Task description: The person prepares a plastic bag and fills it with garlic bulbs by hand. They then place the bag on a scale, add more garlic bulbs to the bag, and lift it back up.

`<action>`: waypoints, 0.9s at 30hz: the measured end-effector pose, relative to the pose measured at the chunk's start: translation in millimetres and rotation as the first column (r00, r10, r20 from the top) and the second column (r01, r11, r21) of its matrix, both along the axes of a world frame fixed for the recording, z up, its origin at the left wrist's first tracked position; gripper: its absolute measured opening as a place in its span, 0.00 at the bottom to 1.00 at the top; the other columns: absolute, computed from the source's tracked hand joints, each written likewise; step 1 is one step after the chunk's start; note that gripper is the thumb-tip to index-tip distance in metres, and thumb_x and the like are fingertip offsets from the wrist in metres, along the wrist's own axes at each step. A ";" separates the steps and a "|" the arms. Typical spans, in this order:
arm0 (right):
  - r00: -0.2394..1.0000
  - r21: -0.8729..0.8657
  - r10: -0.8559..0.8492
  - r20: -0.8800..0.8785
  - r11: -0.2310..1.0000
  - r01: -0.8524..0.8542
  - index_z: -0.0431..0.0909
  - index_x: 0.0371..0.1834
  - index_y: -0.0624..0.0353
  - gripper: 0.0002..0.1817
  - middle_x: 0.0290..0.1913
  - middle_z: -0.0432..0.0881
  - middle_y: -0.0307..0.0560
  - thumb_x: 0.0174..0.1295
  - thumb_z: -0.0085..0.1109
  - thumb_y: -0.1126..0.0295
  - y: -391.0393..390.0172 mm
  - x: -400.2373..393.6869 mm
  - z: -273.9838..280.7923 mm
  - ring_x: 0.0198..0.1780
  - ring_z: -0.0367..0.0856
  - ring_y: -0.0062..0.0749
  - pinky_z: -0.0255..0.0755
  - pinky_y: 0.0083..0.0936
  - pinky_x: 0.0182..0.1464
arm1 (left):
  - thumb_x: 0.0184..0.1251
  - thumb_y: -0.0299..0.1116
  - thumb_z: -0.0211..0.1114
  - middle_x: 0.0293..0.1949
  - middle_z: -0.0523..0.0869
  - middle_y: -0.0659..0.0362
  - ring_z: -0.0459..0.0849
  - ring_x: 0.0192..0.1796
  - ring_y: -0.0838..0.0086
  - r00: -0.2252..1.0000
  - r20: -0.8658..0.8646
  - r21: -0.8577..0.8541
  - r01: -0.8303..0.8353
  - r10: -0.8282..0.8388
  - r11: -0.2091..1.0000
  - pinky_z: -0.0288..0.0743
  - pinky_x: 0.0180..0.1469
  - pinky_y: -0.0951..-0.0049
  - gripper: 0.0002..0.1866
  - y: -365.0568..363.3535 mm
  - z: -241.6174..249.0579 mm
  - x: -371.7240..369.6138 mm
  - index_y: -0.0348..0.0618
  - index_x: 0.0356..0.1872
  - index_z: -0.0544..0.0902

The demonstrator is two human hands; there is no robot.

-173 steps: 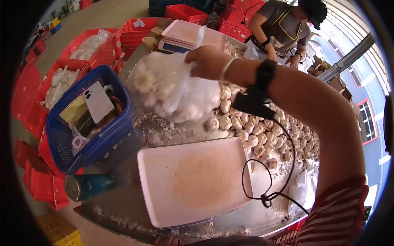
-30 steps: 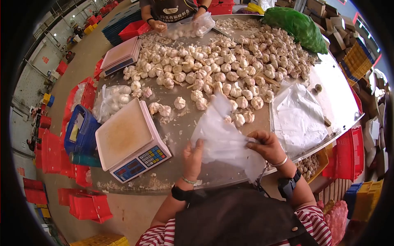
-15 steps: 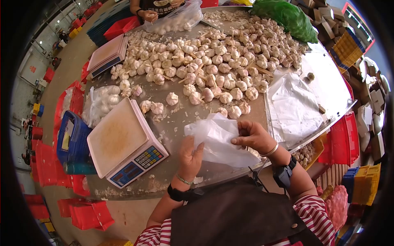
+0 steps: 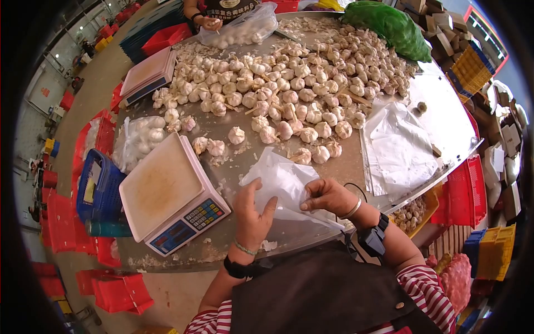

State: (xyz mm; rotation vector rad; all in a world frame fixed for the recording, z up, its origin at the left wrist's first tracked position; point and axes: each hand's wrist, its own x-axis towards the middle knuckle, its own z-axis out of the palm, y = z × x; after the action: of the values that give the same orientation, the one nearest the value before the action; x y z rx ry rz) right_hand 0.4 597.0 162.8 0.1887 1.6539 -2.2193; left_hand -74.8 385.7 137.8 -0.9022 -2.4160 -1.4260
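A thin clear plastic bag lies between my two hands over the near part of the metal table. My right hand pinches its right side between thumb and fingers. At the bag's left edge is my left hand, thumb and fingers spread apart, palm turned toward the bag. Just beyond the bag, loose garlic bulbs rest at the near edge of a large garlic pile. Left of my left hand stands a white digital scale with a bare, brown-stained pan.
Flat plastic bags are stacked at the right. A filled bag of garlic sits beside the scale, near a blue basket. Across the table, a co-worker's hand is by another garlic bag. A green net sack lies far right.
My right hand has shifted left and slightly down, bringing the plastic bag with it. My left hand's thumb and fingers have spread wider. The co-worker's hand has moved slightly right.
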 end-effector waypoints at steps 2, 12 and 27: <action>0.998 0.012 -0.056 -0.018 0.998 0.056 0.80 0.30 0.62 0.06 0.28 0.81 0.31 0.54 0.69 0.74 -4.0 1.6 -3.2 0.30 0.75 0.12 0.69 0.14 0.34 | 0.53 0.32 0.72 0.45 0.78 0.49 0.75 0.48 0.55 0.999 0.002 0.011 -0.047 0.047 0.999 0.68 0.50 0.60 0.20 -3.9 8.9 2.9 0.37 0.47 0.77; 0.896 0.588 -0.002 -0.445 0.754 0.294 0.81 0.36 0.60 0.17 0.29 0.83 0.45 0.44 0.74 0.67 -44.1 -4.1 -26.2 0.29 0.81 0.36 0.73 0.27 0.34 | 0.65 0.34 0.66 0.32 0.82 0.65 0.77 0.34 0.86 0.477 0.755 0.454 0.112 -0.449 0.884 0.71 0.36 0.84 0.11 8.2 16.4 23.6 0.35 0.39 0.79; 0.916 0.894 -0.213 -0.338 0.230 0.384 0.74 0.19 0.60 0.06 0.16 0.72 0.43 0.43 0.62 0.81 83.5 46.6 -7.4 0.22 0.73 0.25 0.66 0.27 0.25 | 0.45 0.22 0.60 0.14 0.67 0.49 0.69 0.17 0.58 0.996 -0.050 -0.186 -0.083 0.075 0.979 0.61 0.21 0.63 0.10 -70.2 3.6 -0.4 0.38 0.13 0.67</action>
State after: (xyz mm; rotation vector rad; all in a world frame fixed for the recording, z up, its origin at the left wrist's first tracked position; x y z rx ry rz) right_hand 47.0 680.6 155.3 0.7179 3.0752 -1.0274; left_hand -75.2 315.5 141.4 -0.8554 -2.5562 -1.1540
